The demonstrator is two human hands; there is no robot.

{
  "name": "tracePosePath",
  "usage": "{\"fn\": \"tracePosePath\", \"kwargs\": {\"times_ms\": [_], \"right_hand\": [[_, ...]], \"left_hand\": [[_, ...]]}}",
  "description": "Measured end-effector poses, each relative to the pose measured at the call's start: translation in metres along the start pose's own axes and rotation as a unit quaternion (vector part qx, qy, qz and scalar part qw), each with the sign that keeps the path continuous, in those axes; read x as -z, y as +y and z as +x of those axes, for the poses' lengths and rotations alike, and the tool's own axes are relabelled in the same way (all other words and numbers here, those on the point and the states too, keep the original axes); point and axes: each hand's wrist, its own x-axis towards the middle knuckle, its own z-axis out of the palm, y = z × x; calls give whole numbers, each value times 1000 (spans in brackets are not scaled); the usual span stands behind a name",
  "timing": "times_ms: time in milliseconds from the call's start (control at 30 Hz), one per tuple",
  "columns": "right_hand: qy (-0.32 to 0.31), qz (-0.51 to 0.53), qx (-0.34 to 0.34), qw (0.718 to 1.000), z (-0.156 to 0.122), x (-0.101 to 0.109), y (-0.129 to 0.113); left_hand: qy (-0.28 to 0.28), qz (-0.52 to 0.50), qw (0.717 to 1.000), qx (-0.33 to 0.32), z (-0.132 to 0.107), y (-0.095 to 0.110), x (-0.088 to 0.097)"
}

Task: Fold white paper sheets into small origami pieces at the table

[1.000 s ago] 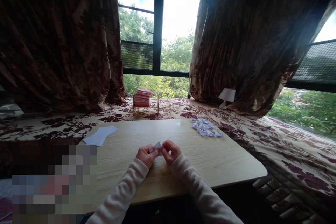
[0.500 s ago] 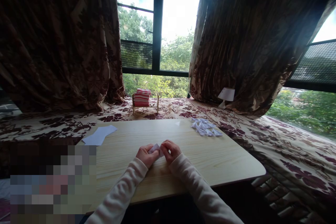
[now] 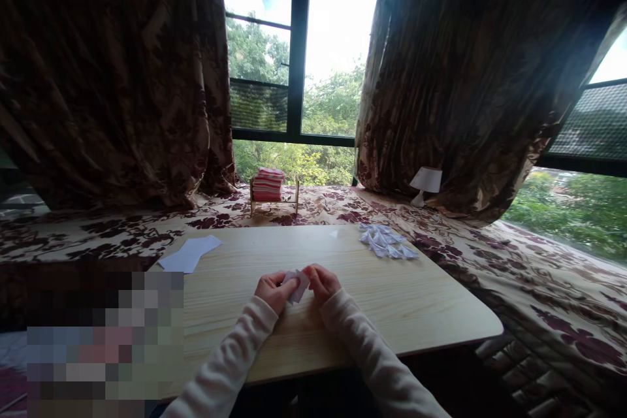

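Note:
Between my two hands, above the front half of the wooden table [image 3: 392, 313], is a small piece of folded white paper [image 3: 298, 287]. My left hand [image 3: 274, 289] pinches it from the left, thumb on top. The fingers of my right hand [image 3: 323, 282] are closed at its upper right edge. Several folded white paper pieces [image 3: 386, 241] lie in a cluster at the table's far right. At the far left corner some flat white paper sheets [image 3: 191, 255] overlap one another.
Behind the table, a small rack [image 3: 297, 199] holds a stack of pink striped cloths [image 3: 268, 184] on the flowered cover [image 3: 333, 199]. A small white lamp [image 3: 425, 180] stands to the right, near the curtain [image 3: 431, 91]. A blurred patch hides the lower left.
The folded paper has turned and shows more of its face between my hands. My right fingers have shifted slightly up and right along it. The view has moved a little.

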Motion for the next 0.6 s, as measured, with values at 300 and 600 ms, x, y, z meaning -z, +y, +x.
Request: {"fn": "tracePosePath", "kwargs": {"times_ms": [300,600], "right_hand": [[13,41,-32,999,-6,-2,-4],[26,2,51,998,-6,4,-16]], "left_hand": [[20,-53,998,21,4,-4,2],[12,-43,999,14,1,0,1]]}}
